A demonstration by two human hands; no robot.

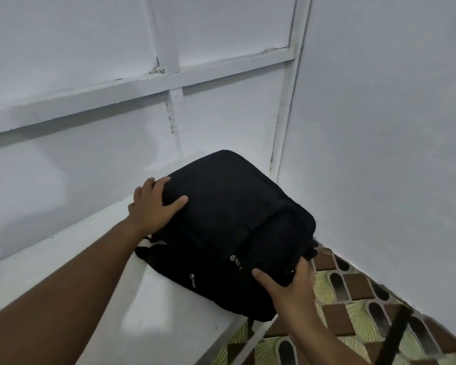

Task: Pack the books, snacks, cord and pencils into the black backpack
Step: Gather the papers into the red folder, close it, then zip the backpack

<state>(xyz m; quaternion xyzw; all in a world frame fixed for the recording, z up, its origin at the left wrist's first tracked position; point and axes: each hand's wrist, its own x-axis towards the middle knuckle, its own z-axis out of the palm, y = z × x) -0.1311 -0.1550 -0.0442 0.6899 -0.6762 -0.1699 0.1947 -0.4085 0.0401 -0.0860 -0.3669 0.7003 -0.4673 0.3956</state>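
The black fabric backpack point(234, 222) lies flat on the white painted ledge point(148, 299) in the corner of the pale walls, its near end hanging a little over the edge above the patterned green and brown floor covering point(353, 299). My left hand point(153, 206) grips its far left corner, fingers curled over the edge and thumb pressed on top. My right hand point(287, 283) pinches the near right corner, thumb on top and fingers under. The bag's long axis runs from that near corner away toward the wall corner, so my two grips sit at opposite ends of it. Two metal zip pulls point(236, 262) lie nearer my right hand. Both zips look closed. I see no books, snacks, cord or pencils here, so I judge the packing either finished or not begun.
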